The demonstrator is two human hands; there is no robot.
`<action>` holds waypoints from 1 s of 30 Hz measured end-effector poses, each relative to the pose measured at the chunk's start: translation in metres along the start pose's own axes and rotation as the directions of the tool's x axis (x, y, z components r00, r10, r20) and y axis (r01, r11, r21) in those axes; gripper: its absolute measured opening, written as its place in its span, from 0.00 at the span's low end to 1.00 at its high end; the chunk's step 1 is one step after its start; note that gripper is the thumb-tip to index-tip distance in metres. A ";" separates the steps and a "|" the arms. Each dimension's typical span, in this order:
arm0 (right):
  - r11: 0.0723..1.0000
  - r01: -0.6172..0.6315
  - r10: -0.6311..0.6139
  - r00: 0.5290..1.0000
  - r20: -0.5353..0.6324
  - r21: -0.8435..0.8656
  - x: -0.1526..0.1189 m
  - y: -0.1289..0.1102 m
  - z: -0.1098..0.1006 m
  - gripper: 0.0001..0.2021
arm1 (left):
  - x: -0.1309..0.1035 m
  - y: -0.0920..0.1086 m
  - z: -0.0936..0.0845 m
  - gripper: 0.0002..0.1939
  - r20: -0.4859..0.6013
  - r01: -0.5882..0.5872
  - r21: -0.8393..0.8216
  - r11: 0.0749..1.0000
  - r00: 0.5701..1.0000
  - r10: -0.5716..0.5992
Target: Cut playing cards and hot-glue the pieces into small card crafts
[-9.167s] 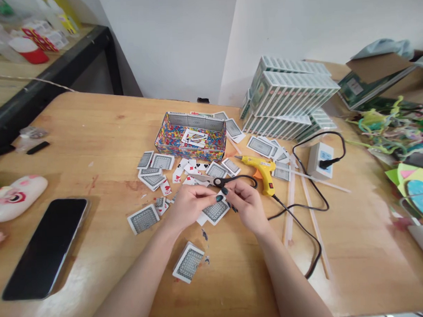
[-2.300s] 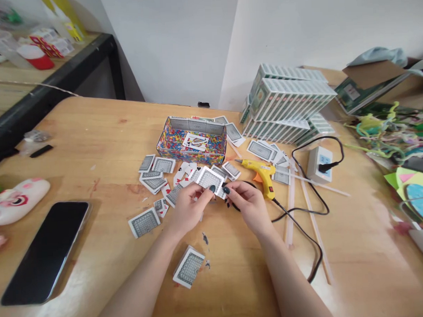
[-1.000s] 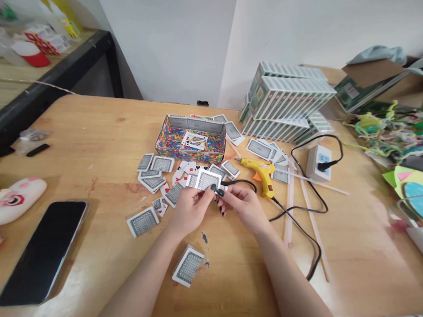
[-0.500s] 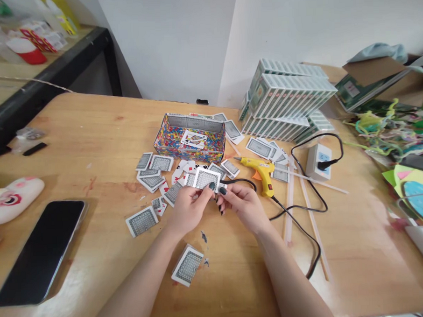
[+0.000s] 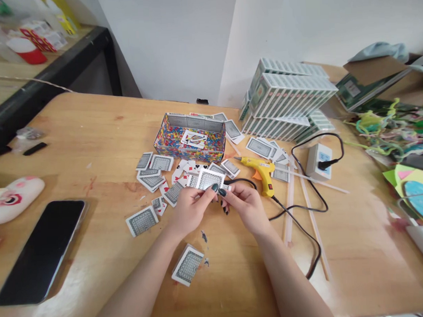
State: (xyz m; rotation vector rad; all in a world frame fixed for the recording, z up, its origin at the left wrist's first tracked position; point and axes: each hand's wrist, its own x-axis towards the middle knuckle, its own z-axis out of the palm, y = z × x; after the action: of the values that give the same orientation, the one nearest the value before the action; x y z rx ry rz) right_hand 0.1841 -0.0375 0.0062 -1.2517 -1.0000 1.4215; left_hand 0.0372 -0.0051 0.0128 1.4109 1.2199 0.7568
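Observation:
Between my two hands is a playing card [image 5: 209,178], its patterned back facing up, above the scattered cards. My left hand [image 5: 194,206] pinches its lower edge with the thumb on top. My right hand [image 5: 244,204] is closed at the card's lower right corner, its thumb close to the left thumb; a small pale piece shows by those fingers. Beyond the hands stands an open box [image 5: 190,152] with colourful speckled sides and a card lying inside. Loose cards [image 5: 151,182] lie around its front. Nearer me sits a small stack of cards [image 5: 187,265].
A yellow hot glue gun [image 5: 263,172] rests to the right, its cord trailing past clear glue sticks [image 5: 314,228] to a white power strip [image 5: 318,162]. Green-striped card packs [image 5: 286,99] are stacked behind. A phone [image 5: 42,252] lies at left.
The card and both hands have shifted slightly to the right. The things on the table have stayed put.

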 end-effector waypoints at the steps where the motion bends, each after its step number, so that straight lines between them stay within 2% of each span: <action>1: 1.000 0.006 -0.006 1.000 -0.006 -0.008 0.000 0.000 0.000 0.13 | 0.000 0.000 0.000 0.17 0.004 0.003 -0.004 1.000 1.000 -0.003; 5: 0.999 -0.013 0.013 1.000 -0.010 0.032 0.001 0.003 0.001 0.13 | 0.001 0.000 0.000 0.17 -0.001 0.015 -0.033 0.999 1.000 -0.015; 10: 0.993 -0.039 0.037 0.999 0.022 0.113 0.004 0.005 -0.001 0.13 | 0.003 -0.002 -0.001 0.16 -0.055 0.030 -0.047 0.998 0.998 -0.033; 16: 1.000 -0.014 0.013 0.999 -0.036 -0.027 0.002 0.004 0.002 0.09 | 0.003 -0.005 -0.001 0.18 -0.089 0.020 0.007 1.000 0.996 -0.019; 22: 0.993 0.045 -0.061 0.988 -0.141 -0.113 0.000 0.007 0.007 0.08 | 0.001 -0.004 0.000 0.19 -0.117 -0.006 0.005 1.000 0.993 0.007; 25: 0.981 0.089 -0.121 0.975 -0.187 -0.171 -0.001 0.007 0.006 0.08 | 0.001 -0.006 0.000 0.19 -0.107 0.017 -0.027 1.000 0.994 -0.019; 30: 0.875 0.249 -0.331 0.934 -0.137 -0.415 -0.005 0.005 0.006 0.07 | 0.001 -0.011 0.001 0.17 -0.082 0.088 -0.131 0.987 0.992 -0.099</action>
State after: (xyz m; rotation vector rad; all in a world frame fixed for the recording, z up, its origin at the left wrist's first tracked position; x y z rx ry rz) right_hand 0.1772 -0.0435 0.0033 -1.4276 -1.3093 0.8613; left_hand 0.0351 -0.0053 0.0014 1.2186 1.2738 0.8238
